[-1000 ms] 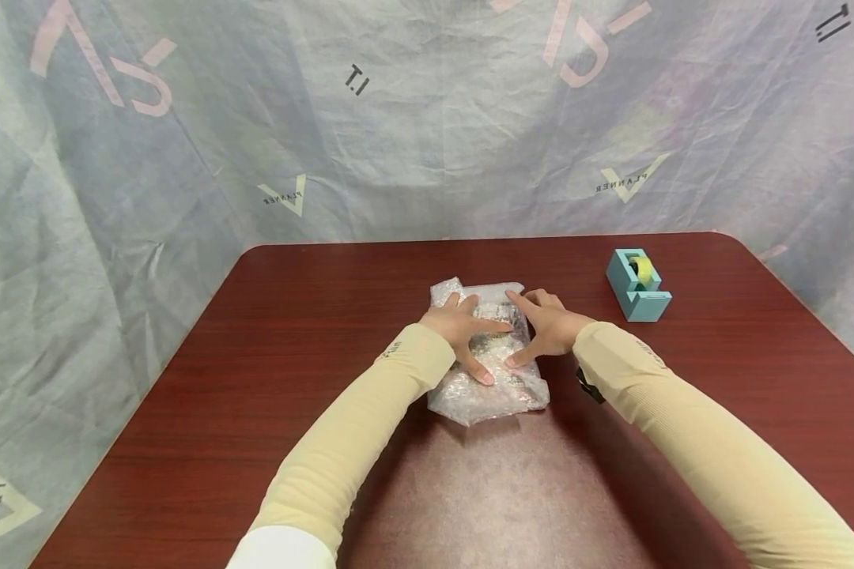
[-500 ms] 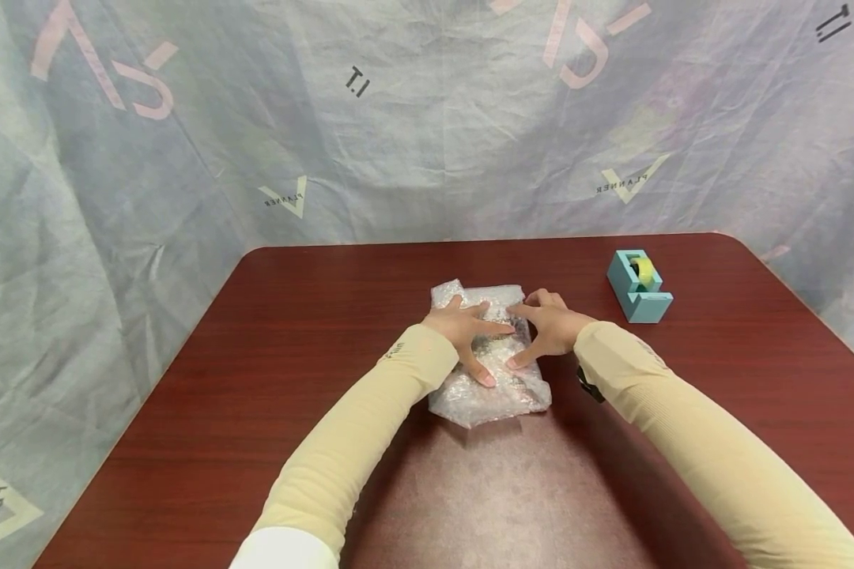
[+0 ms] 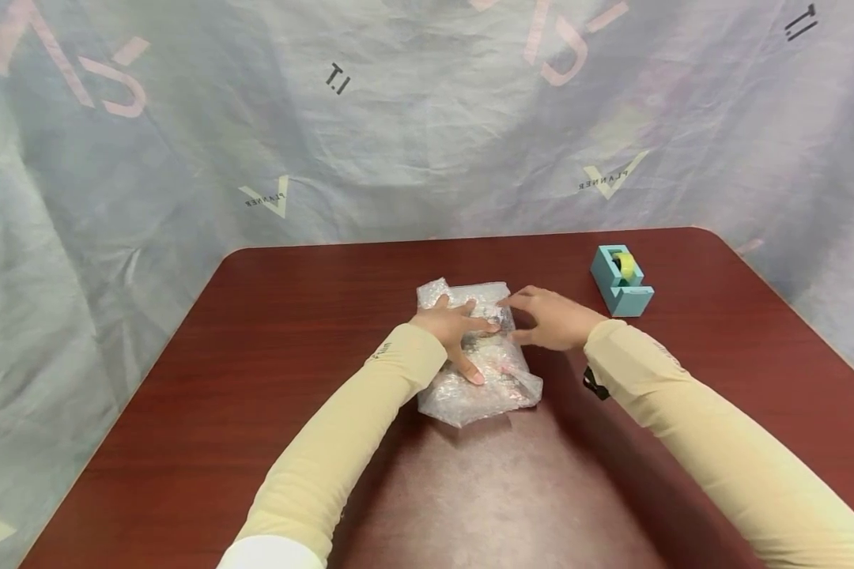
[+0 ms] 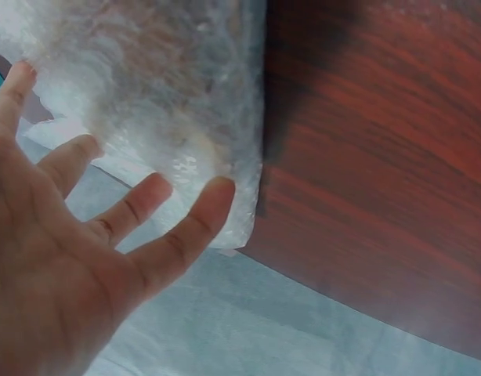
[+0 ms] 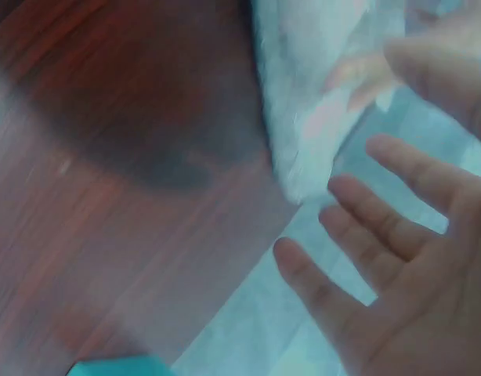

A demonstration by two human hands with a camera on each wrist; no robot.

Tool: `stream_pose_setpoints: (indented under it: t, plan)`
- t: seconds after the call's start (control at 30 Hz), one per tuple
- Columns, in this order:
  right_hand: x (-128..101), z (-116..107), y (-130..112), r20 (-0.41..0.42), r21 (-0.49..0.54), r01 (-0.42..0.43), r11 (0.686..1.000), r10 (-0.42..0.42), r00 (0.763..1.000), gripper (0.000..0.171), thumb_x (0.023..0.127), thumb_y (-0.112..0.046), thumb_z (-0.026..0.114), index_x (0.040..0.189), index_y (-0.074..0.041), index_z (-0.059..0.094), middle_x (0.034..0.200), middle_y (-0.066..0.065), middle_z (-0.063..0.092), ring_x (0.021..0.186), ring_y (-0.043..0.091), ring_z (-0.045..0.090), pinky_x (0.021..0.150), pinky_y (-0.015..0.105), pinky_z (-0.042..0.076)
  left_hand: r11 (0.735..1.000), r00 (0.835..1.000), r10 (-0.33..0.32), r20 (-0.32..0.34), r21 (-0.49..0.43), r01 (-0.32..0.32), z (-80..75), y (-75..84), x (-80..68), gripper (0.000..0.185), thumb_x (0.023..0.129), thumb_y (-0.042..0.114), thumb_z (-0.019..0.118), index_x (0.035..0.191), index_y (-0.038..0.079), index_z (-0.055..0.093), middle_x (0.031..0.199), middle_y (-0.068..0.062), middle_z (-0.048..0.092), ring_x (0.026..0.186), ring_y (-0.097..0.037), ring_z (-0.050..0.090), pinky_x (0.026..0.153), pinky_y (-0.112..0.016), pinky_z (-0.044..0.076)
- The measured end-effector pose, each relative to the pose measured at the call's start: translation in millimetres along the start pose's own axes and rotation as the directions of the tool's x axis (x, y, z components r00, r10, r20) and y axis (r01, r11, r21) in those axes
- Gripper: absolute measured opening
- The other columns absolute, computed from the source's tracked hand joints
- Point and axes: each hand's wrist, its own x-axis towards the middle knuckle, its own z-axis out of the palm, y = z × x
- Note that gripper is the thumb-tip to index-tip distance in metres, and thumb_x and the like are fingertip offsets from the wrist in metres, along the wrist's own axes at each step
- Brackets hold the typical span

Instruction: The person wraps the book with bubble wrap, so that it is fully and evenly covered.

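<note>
**Operator:** Where is the package, and what is my left hand doing on it?

**Technician:** The bubble-wrap bundle (image 3: 478,359) lies flat on the red-brown table (image 3: 292,332), near the middle and toward the far edge. Your left hand (image 3: 454,328) rests on top of it with fingers spread and extended, thumb pointing back toward you. The fingers are released, not curled round the wrap; they press it flat. In the left wrist view, the left hand (image 4: 60,258) shows the same straight, splayed fingers (image 4: 189,231), their tips lying against the bubble-wrap bundle (image 4: 170,102).

**Operator:** And my right hand?

**Technician:** Your right hand (image 3: 551,318) sits at the bundle's right far side, just beside the left hand. Its fingertips reach the upper edge of the wrap. In the right wrist view, the right hand (image 5: 413,274) is blurred but shows straight, relaxed fingers (image 5: 358,211) close to the bundle's edge (image 5: 319,102). It grasps nothing. Whether the fingertips touch the wrap cannot be told with certainty.

**Operator:** What else is on the surface?

**Technician:** A teal tape dispenser (image 3: 621,280) stands to your right of the bundle, well apart from it, near the table's far right corner. A printed grey sheet (image 3: 398,134) hangs behind the table.
</note>
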Motion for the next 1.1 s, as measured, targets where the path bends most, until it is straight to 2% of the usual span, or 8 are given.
stream_pose_setpoints:
  t: [0.1, 0.17, 0.3, 0.4, 0.53, 0.7, 0.93, 1.1]
  plan:
    - [-5.6, -8.7, 11.1, -0.095, 0.017, 0.010, 1.000, -0.008, 0.995, 0.050, 0.100, -0.019, 0.065, 0.145, 0.000, 0.053, 0.146, 0.029, 0.050, 0.134, 0.049, 0.046, 0.106, 0.063, 0.040, 1.000, 1.000, -0.009, -0.002, -0.022, 0.009, -0.4, -3.2, -2.8, 0.095, 0.077, 0.056, 0.082, 0.157, 0.046, 0.034, 0.171, -0.004, 0.008, 0.154, -0.044, -0.001, 0.119, -0.065, 0.015]
    - [-11.6, -16.4, 20.2, -0.143, 0.043, -0.018, 0.999, 0.024, 0.989, 0.046, 0.102, -0.018, 0.063, 0.143, 0.001, 0.056, 0.144, 0.029, 0.051, 0.133, 0.049, 0.047, 0.104, 0.064, 0.041, 0.999, 1.000, -0.014, -0.006, -0.037, 0.014, -0.4, -3.7, -5.0, 0.094, 0.077, 0.054, 0.083, 0.157, 0.045, 0.034, 0.171, -0.004, 0.009, 0.154, -0.043, -0.002, 0.119, -0.064, 0.015]
    - [-24.8, -29.0, 44.9, -0.239, 0.088, -0.098, 0.991, 0.116, 0.964, 0.041, 0.102, -0.018, 0.060, 0.138, 0.003, 0.059, 0.132, 0.028, 0.061, 0.120, 0.046, 0.059, 0.095, 0.062, 0.047, 0.998, 1.000, -0.014, -0.007, -0.061, 0.014, 0.1, -2.1, -9.7, 0.093, 0.079, 0.050, 0.084, 0.158, 0.044, 0.035, 0.171, -0.004, 0.008, 0.154, -0.044, -0.002, 0.119, -0.065, 0.014]
    - [-34.6, -34.9, 63.8, -0.311, 0.111, -0.185, 0.977, 0.210, 0.927, 0.038, 0.103, -0.020, 0.059, 0.134, 0.002, 0.061, 0.122, 0.027, 0.067, 0.108, 0.044, 0.063, 0.086, 0.060, 0.050, 0.998, 1.000, -0.019, -0.005, -0.064, 0.019, 1.1, -1.4, -11.5, 0.093, 0.079, 0.050, 0.084, 0.158, 0.043, 0.035, 0.171, -0.004, 0.008, 0.154, -0.044, -0.003, 0.119, -0.065, 0.014]
    - [-47.6, -39.3, 84.3, -0.367, 0.140, -0.312, 0.940, 0.342, 0.865, 0.040, 0.103, -0.025, 0.057, 0.131, 0.002, 0.062, 0.120, 0.029, 0.065, 0.103, 0.047, 0.062, 0.078, 0.059, 0.050, 0.998, 1.000, -0.023, -0.009, -0.066, 0.023, 1.7, -1.1, -13.0, 0.093, 0.079, 0.049, 0.084, 0.158, 0.043, 0.035, 0.171, -0.005, 0.008, 0.154, -0.044, -0.003, 0.119, -0.065, 0.014]
    - [-57.9, -38.7, 102.0, -0.356, 0.152, -0.433, 0.889, 0.458, 0.815, 0.047, 0.103, -0.031, 0.055, 0.132, 0.006, 0.058, 0.127, 0.033, 0.060, 0.111, 0.054, 0.055, 0.083, 0.064, 0.047, 0.997, 1.000, -0.013, -0.011, -0.081, 0.012, 0.7, -0.4, -14.8, 0.092, 0.080, 0.048, 0.084, 0.158, 0.041, 0.035, 0.171, -0.006, 0.008, 0.154, -0.044, -0.003, 0.119, -0.066, 0.012]
    - [-60.8, -34.3, 113.5, -0.268, 0.178, -0.513, 0.840, 0.543, 0.796, 0.060, 0.105, -0.038, 0.049, 0.137, 0.013, 0.051, 0.134, 0.039, 0.050, 0.116, 0.059, 0.049, 0.088, 0.066, 0.046, 0.997, 1.000, -0.015, -0.005, -0.077, 0.014, 0.4, 0.1, -8.9, 0.094, 0.079, 0.050, 0.084, 0.158, 0.044, 0.034, 0.171, -0.003, 0.006, 0.154, -0.042, -0.005, 0.119, -0.065, 0.013]
    - [-59.6, -31.8, 117.5, -0.297, 0.224, -0.518, 0.826, 0.564, 0.770, 0.054, 0.102, -0.033, 0.053, 0.130, 0.013, 0.057, 0.126, 0.038, 0.056, 0.109, 0.054, 0.053, 0.083, 0.063, 0.048, 0.997, 1.000, -0.011, 0.011, -0.081, 0.012, -0.1, 1.7, -3.7, 0.096, 0.078, 0.051, 0.084, 0.158, 0.045, 0.032, 0.171, -0.001, 0.003, 0.154, -0.042, -0.007, 0.119, -0.066, 0.014]
